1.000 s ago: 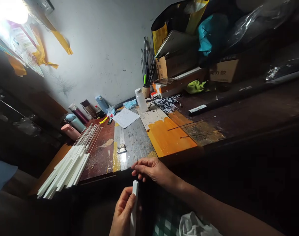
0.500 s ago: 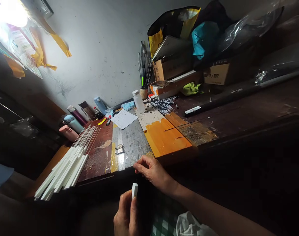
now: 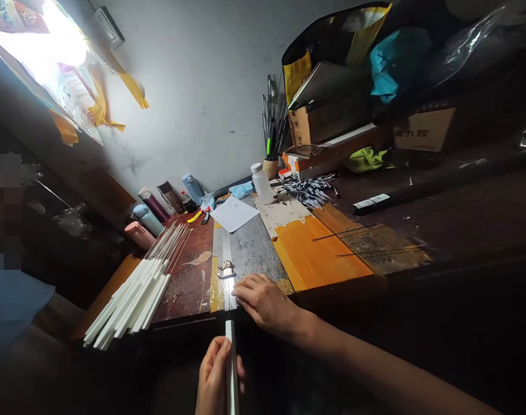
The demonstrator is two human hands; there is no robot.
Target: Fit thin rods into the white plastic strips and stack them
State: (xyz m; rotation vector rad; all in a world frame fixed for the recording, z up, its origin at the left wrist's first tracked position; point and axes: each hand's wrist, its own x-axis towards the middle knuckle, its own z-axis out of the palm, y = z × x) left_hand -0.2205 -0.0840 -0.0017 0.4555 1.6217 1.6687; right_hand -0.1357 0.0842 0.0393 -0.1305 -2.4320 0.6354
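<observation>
My left hand is closed around a long white square stick, which points up toward the table edge. A thin dark rod seems to run from the stick's top end onto the steel ruler. Palm down at the table edge, my right hand has its fingers laid flat beside the ruler, fingertips near the rod. A small metal piece with dark curved arms sits across the ruler just beyond those fingertips.
White sticks with thin rods lie in a bundle at the left. Behind are a paper sheet, a white bottle, and several drinking flasks. Thin dark rods lie right of the orange board. A person's blue clothing shows far left.
My right hand has gone from pinching a thin dark rod above the edge to lying by the ruler. The white stick has come up in line with the ruler. The view has shifted.
</observation>
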